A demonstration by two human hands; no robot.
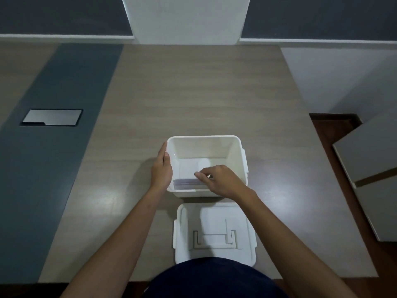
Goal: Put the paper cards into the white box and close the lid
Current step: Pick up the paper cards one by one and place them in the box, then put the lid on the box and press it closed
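White box, plain, no markings. White lid, same shade. Pale stack of paper cards, faint lilac-grey edges. Desk in light grey-brown woodgrain, with dark slate-grey strip at left, silver plate inset.

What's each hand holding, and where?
Left hand steadies the white box by its left wall. Right hand pinches the cards at their top edge.

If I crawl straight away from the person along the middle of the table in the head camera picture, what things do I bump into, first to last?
White plastic lid lying flat near the table edge → open white plastic box with paper cards inside → bare wood-grain tabletop → white pillar.
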